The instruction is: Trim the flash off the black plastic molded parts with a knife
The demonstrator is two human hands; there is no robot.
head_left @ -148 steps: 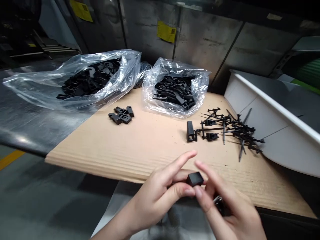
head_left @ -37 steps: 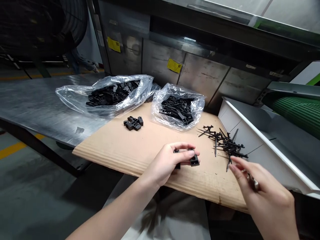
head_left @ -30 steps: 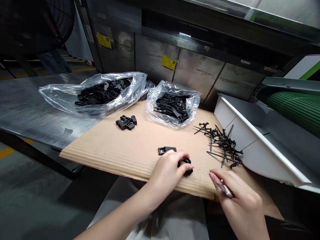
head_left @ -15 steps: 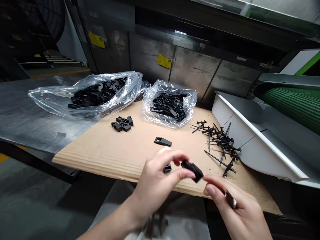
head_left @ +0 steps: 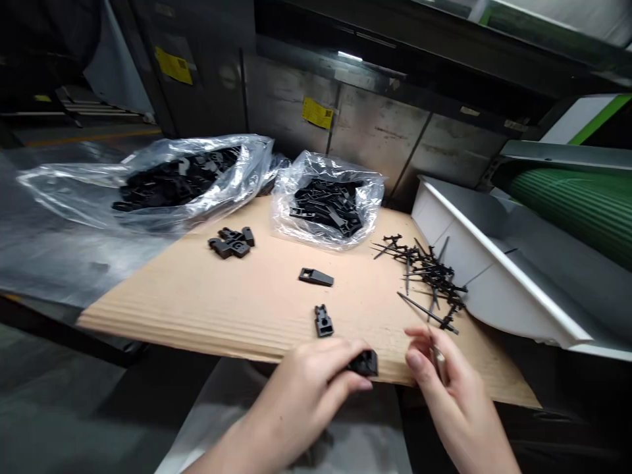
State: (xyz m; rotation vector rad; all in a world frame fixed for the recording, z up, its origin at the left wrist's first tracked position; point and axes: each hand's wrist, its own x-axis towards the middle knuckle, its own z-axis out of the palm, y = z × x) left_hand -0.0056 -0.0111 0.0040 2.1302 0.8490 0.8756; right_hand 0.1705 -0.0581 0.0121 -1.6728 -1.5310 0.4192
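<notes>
Near the front edge of the cardboard sheet [head_left: 197, 309], my left hand [head_left: 316, 385] pinches a small black plastic part [head_left: 366, 363] between thumb and fingers, partly covering it. My right hand [head_left: 459, 388] is to its right, apart from the part, with its fingers curled round a slim metal-coloured tool [head_left: 438, 363] whose kind I cannot make out. Just beyond my left hand lies a black plastic block [head_left: 323, 320] with holes in it. Farther back rests a tapered black piece [head_left: 316, 277] with a rectangular opening at one end.
Several black blocks [head_left: 231, 242] lie clustered on the left. Thin black plastic sprues [head_left: 434, 280] are heaped at right, against a white tray [head_left: 498, 276]. Behind stand two clear bags, the left bag [head_left: 74, 181] and the middle bag [head_left: 284, 214], both holding black parts.
My left hand has drawn the black part down and left, away from my right hand. The block behind my left hand is now uncovered. The view has shifted slightly.
</notes>
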